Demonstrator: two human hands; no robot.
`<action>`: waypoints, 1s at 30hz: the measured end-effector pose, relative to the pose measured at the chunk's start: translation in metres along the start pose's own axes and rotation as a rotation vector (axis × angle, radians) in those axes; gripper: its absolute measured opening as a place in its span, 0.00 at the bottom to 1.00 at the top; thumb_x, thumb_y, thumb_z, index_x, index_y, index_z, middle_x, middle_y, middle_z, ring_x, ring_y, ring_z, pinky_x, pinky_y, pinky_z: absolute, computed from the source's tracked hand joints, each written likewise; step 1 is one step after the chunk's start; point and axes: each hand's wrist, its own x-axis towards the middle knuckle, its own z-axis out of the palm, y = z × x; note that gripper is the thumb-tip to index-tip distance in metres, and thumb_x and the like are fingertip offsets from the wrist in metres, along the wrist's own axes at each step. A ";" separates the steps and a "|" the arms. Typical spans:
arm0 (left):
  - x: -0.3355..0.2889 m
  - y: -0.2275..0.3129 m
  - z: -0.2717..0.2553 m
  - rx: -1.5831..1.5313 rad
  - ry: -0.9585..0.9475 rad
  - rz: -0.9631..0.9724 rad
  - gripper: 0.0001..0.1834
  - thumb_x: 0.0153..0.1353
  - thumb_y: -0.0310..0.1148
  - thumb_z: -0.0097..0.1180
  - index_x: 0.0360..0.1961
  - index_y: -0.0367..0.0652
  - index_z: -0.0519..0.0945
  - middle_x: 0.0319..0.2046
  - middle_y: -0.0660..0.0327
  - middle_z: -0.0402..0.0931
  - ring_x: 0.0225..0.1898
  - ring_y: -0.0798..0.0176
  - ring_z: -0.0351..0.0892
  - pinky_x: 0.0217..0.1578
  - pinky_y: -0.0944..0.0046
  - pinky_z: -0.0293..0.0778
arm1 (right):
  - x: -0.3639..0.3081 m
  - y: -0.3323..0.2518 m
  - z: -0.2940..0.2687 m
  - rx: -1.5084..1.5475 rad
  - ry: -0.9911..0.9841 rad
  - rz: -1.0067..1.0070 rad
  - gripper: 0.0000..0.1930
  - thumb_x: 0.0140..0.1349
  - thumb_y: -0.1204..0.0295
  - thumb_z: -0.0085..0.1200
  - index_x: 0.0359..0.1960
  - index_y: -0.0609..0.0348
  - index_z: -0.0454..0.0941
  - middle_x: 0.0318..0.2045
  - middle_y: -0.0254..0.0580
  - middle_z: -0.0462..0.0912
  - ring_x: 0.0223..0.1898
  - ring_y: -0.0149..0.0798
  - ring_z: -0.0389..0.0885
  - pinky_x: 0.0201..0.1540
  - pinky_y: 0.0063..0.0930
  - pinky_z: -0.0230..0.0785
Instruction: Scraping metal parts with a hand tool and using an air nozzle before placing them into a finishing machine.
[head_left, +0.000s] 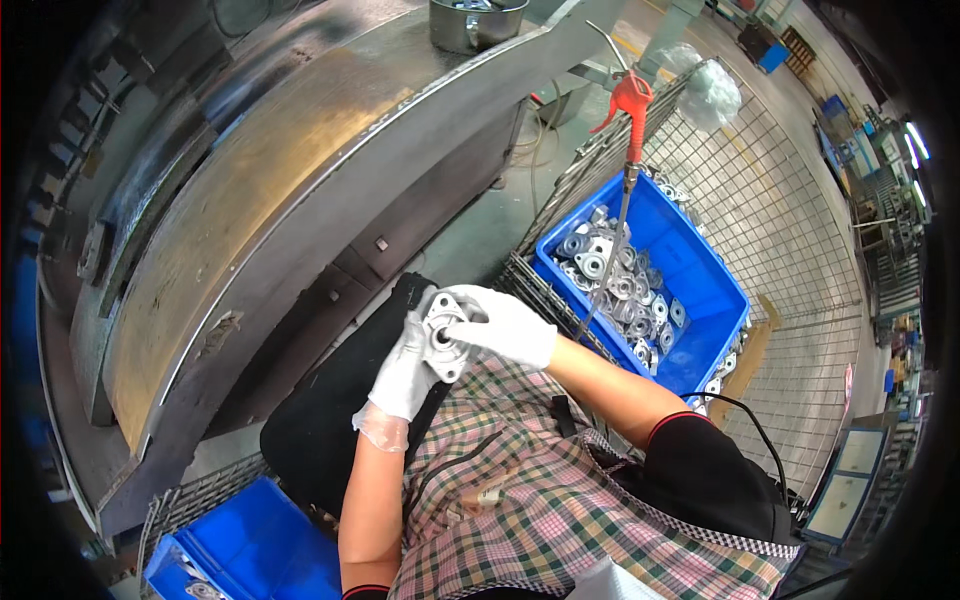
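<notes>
A silver metal flange casting (447,358) with a round bore and bolt holes at its two ends is in front of my chest. My left hand (402,372), in a white glove, is closed around its left side and holds it up. From the right, my white-gloved right hand (508,325) reaches over the part, fingers bent, with its fingertips at the central bore. Whether those fingertips pinch anything small in the bore is hidden. Past my right forearm stands a blue bin (712,275) holding many similar castings (632,295).
A red air blow gun (632,100) hangs on a metal rod above the bin. The bin sits in a wire mesh cage (790,220). Another blue bin (262,540) is at lower left. A curved metal-edged bench (270,190) carries a metal pot (478,28) at its far end.
</notes>
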 end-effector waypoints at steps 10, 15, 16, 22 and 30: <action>-0.106 0.053 -0.056 0.621 0.378 0.031 0.36 0.68 0.52 0.45 0.68 0.37 0.59 0.65 0.52 0.63 0.57 0.57 0.72 0.57 0.60 0.68 | 0.019 0.035 -0.114 -1.109 0.303 0.391 0.16 0.59 0.59 0.53 0.41 0.56 0.83 0.40 0.57 0.82 0.44 0.55 0.81 0.46 0.43 0.72; -0.197 0.105 -0.025 0.909 0.640 0.107 0.31 0.67 0.44 0.51 0.65 0.35 0.63 0.60 0.47 0.69 0.59 0.55 0.71 0.59 0.62 0.65 | 0.043 0.056 -0.163 -0.818 0.194 0.124 0.18 0.65 0.70 0.50 0.53 0.69 0.75 0.51 0.50 0.81 0.52 0.41 0.78 0.57 0.30 0.66; -0.224 0.122 -0.005 0.957 0.696 -0.008 0.31 0.68 0.43 0.50 0.65 0.34 0.63 0.60 0.46 0.69 0.59 0.55 0.71 0.59 0.61 0.66 | 0.052 0.047 -0.162 -0.779 0.139 0.031 0.17 0.66 0.71 0.49 0.52 0.70 0.75 0.50 0.47 0.81 0.49 0.40 0.79 0.54 0.29 0.68; -0.366 0.138 0.050 1.029 0.851 0.178 0.29 0.64 0.42 0.52 0.61 0.35 0.68 0.55 0.42 0.72 0.58 0.50 0.72 0.59 0.60 0.66 | 0.102 -0.085 -0.062 -0.672 -0.151 -0.100 0.20 0.71 0.64 0.45 0.58 0.61 0.72 0.49 0.38 0.78 0.45 0.30 0.74 0.43 0.21 0.65; -0.558 0.114 -0.013 0.782 1.733 -0.593 0.24 0.61 0.41 0.52 0.58 0.47 0.75 0.49 0.52 0.80 0.50 0.53 0.80 0.51 0.58 0.73 | 0.158 -0.161 0.034 -0.665 -0.308 -0.456 0.20 0.73 0.63 0.39 0.61 0.60 0.70 0.53 0.37 0.77 0.47 0.31 0.74 0.41 0.22 0.65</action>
